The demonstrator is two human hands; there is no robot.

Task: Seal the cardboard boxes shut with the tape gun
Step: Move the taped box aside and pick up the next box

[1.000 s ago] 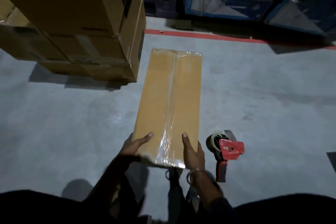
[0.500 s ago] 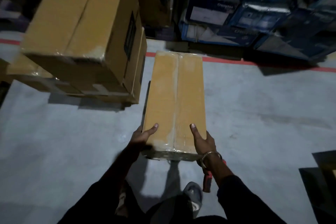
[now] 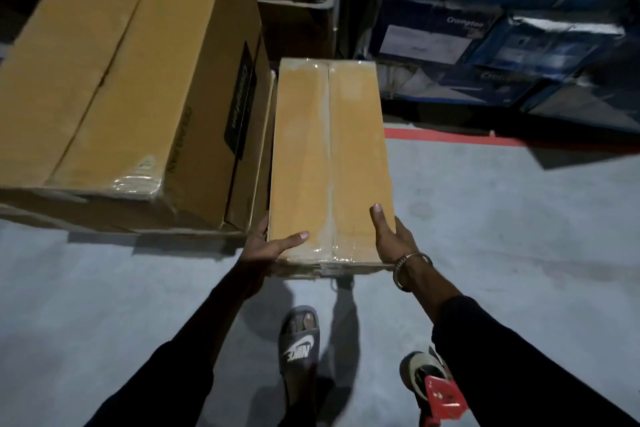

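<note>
We hold a long, narrow cardboard box off the floor by its near end, its top seam covered by a strip of clear tape running the whole length. Our left hand grasps the near left corner, thumb laid across the top face and fingers wrapped down the side. Our right hand grasps the near right corner the same way, thumb on top, with a metal bangle at the wrist. The box reaches away from us, its left side just beside a stack of large cardboard boxes.

The tape gun lies on the grey concrete floor below our right forearm, well apart from both hands, its red plate facing up and its handle partly hidden by the sleeve. One foot in a Nike slide sandal shows beneath the box. A red floor line runs past the far end, in front of stacked blue Crompton cartons.
</note>
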